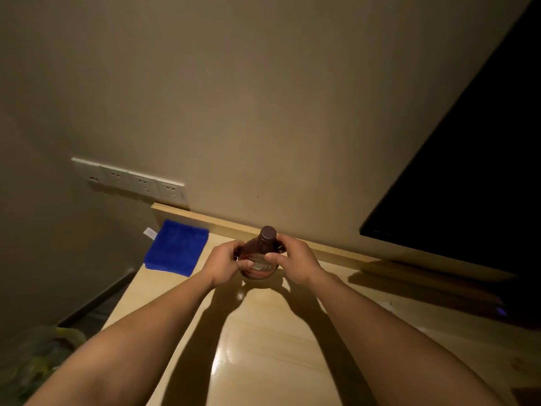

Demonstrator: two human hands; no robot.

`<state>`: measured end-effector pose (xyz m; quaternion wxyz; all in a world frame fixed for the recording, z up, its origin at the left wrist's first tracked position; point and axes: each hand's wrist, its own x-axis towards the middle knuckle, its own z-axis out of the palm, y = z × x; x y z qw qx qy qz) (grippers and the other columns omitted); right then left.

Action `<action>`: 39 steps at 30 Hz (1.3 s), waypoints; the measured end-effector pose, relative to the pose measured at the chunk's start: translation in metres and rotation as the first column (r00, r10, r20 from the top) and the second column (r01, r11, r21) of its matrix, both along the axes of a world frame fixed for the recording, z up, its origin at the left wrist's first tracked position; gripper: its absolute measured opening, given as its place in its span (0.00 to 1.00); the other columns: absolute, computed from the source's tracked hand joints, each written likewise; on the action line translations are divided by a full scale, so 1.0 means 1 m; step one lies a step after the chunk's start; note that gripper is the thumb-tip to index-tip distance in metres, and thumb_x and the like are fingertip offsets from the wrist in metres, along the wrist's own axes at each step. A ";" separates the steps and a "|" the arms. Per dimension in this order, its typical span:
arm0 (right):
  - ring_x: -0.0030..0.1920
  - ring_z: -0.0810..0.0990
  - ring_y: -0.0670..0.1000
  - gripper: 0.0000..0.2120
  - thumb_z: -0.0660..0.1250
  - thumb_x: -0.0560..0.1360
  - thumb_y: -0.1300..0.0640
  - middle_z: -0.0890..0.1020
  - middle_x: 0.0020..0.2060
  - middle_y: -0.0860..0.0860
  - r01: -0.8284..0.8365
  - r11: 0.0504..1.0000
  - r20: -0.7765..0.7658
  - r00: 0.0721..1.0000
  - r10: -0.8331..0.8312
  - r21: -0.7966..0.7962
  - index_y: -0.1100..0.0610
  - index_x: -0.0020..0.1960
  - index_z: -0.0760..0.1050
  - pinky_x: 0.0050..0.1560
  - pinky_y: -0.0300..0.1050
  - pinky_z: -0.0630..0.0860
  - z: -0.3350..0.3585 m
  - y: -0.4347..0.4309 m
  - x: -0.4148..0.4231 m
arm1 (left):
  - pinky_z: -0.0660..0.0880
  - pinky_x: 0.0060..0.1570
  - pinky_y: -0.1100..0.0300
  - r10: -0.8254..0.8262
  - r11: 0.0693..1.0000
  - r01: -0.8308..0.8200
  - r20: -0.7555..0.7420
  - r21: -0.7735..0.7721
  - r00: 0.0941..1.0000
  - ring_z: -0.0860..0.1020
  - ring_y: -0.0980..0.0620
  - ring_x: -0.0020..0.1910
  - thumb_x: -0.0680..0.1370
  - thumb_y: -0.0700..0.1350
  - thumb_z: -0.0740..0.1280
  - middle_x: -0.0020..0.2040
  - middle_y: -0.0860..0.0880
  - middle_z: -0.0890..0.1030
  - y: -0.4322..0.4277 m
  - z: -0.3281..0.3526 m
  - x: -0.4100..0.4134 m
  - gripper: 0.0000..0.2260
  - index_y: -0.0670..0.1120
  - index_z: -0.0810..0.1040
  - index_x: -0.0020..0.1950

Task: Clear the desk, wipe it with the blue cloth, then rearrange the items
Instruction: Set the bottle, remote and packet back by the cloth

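Observation:
A brown syrup bottle [261,256] with a dark cap stands upright near the back of the light wooden desk [263,347]. My left hand [224,265] grips its left side and my right hand [292,262] grips its right side, thumbs across the label. A folded blue cloth [177,248] lies at the desk's back left corner, a hand's width left of the bottle, with a white tag sticking out.
A dark television screen [468,171] hangs at the right, its lower edge above the desk's right part. A row of white wall sockets [131,180] sits above the cloth. Left of the desk the floor drops away, with a blurred plastic bag [38,356] there.

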<state>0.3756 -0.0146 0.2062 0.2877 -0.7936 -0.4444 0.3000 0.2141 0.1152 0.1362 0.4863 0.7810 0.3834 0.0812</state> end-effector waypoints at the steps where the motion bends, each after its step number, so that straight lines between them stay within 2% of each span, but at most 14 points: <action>1: 0.62 0.79 0.50 0.20 0.73 0.78 0.53 0.83 0.62 0.47 -0.005 1.000 0.001 1.000 0.005 0.003 0.50 0.69 0.76 0.66 0.56 0.76 -0.002 0.012 -0.005 | 0.79 0.65 0.49 0.004 1.000 -0.005 -0.002 -0.001 1.000 0.82 0.50 0.61 0.77 0.45 0.77 0.60 0.49 0.85 0.011 -0.001 -0.006 0.23 0.46 0.78 0.71; 7: 0.63 0.78 0.50 0.20 0.72 0.79 0.54 0.82 0.63 0.48 -0.004 1.000 -0.008 1.000 0.004 0.004 0.50 0.70 0.75 0.66 0.52 0.75 -0.015 0.071 -0.024 | 0.78 0.67 0.49 0.007 1.000 -0.007 0.000 0.006 1.000 0.81 0.52 0.63 0.77 0.44 0.77 0.61 0.51 0.84 0.070 -0.011 -0.027 0.23 0.48 0.78 0.71; 11: 0.60 0.79 0.49 0.20 0.72 0.78 0.54 0.83 0.62 0.48 0.004 1.000 -0.003 1.000 -0.004 0.011 0.50 0.68 0.75 0.64 0.51 0.76 -0.025 0.101 -0.028 | 0.77 0.66 0.50 0.018 1.000 -0.018 -0.002 0.005 1.000 0.81 0.52 0.62 0.77 0.44 0.78 0.60 0.51 0.85 0.101 -0.019 -0.030 0.22 0.48 0.79 0.70; 17: 0.60 0.80 0.51 0.20 0.73 0.78 0.53 0.83 0.61 0.49 0.002 1.000 0.049 0.999 -0.001 -0.006 0.52 0.68 0.76 0.63 0.52 0.76 -0.042 0.133 -0.031 | 0.78 0.66 0.45 0.023 1.000 -0.023 -0.007 -0.009 1.000 0.82 0.52 0.61 0.77 0.45 0.77 0.58 0.52 0.85 0.133 -0.037 -0.031 0.21 0.49 0.79 0.69; 24: 0.60 0.80 0.52 0.19 0.73 0.78 0.54 0.83 0.60 0.49 -0.005 1.000 0.057 0.998 0.005 -0.013 0.51 0.68 0.76 0.64 0.54 0.77 -0.056 0.152 -0.029 | 0.76 0.69 0.46 0.046 0.998 -0.046 -0.003 -0.037 0.999 0.81 0.51 0.64 0.77 0.42 0.77 0.61 0.52 0.85 0.148 -0.049 -0.028 0.22 0.50 0.78 0.71; 32: 0.62 0.80 0.52 0.20 0.72 0.79 0.55 0.82 0.62 0.50 -0.003 1.000 0.031 0.999 0.003 -0.009 0.51 0.70 0.75 0.66 0.54 0.76 -0.062 0.166 -0.032 | 0.76 0.69 0.47 0.062 0.997 -0.064 -0.025 -0.053 0.998 0.81 0.51 0.64 0.78 0.41 0.76 0.60 0.52 0.84 0.157 -0.055 -0.030 0.21 0.50 0.78 0.70; 39: 0.62 0.80 0.53 0.20 0.72 0.79 0.53 0.82 0.62 0.51 -0.032 0.999 0.067 0.997 0.033 -0.013 0.53 0.70 0.74 0.64 0.53 0.77 -0.062 0.173 -0.036 | 0.77 0.68 0.47 0.083 0.995 -0.084 -0.018 -0.057 0.996 0.81 0.51 0.62 0.78 0.42 0.76 0.59 0.51 0.84 0.162 -0.058 -0.034 0.19 0.49 0.78 0.68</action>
